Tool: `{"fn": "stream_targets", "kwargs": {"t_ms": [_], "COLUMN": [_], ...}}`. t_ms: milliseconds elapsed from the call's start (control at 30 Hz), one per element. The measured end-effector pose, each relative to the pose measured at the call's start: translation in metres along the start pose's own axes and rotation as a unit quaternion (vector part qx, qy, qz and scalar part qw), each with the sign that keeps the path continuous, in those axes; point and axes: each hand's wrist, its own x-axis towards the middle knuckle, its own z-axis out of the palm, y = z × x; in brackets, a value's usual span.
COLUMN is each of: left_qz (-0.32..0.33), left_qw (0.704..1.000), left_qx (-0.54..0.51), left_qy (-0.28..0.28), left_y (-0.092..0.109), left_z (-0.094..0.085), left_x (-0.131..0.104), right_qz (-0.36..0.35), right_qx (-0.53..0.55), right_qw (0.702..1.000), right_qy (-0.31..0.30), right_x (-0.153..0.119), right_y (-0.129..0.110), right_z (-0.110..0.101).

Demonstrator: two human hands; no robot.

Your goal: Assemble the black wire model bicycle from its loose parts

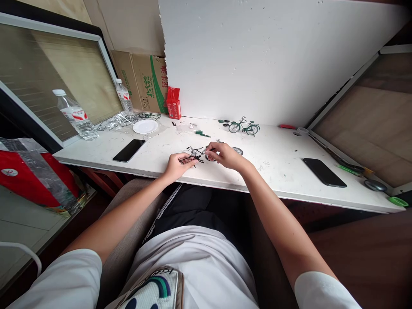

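Over the front of the white desk, my left hand [179, 166] grips a small black model bicycle frame [197, 154], with thin handlebars standing up from it. At the frame's right side, the fingers of my right hand [222, 154] are pinched together. A slim dark piece shows at those fingertips, too small to name. Partly hidden behind my right hand lies a small spoked wheel [237, 151]. A green plastic part [202, 133] rests beyond my hands. Farther back stands a whole green model bicycle [244, 127].
Phones lie on the left [129, 150] and right [324, 172]. A white lid [145, 126], black part frames [146, 116] and a red carton [174, 103] are at back left. Two water bottles, one nearer [77, 116], stand left. A computer mouse [375, 185] sits far right.
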Motion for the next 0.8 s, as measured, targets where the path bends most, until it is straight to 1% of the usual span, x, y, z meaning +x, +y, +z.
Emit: {"fn": "stream_targets", "kwargs": {"t_ms": [167,400,533,633,800], "left_qz": [-0.004,-0.002,-0.003,0.0,-0.001], "left_qw": [1.0,1.0,1.0,1.0,1.0], "left_qx": [0.01,0.011,0.004,0.007,0.003], "left_qy": [-0.021,-0.018,-0.006,-0.007,-0.016], "left_y": [0.0026,0.0012,-0.0025,-0.0039,-0.0029], "left_z": [0.0003,0.0004,-0.0007,-0.0018,-0.0013], "left_x": [-0.0018,-0.0017,-0.0005,-0.0004,-0.0017], "right_qz": [0.001,0.037,0.042,0.051,0.087], "right_qx": [0.019,0.058,0.055,0.047,0.033], "right_qw": [1.0,0.997,0.997,0.997,0.994], "right_qy": [-0.019,-0.018,-0.018,-0.026,-0.06], "right_x": [-0.0011,0.0007,0.0025,0.0021,0.0008], "right_y": [0.0,0.0042,0.002,-0.0008,-0.0049], "right_z": [-0.0017,0.0024,0.005,0.0047,0.0028]}}
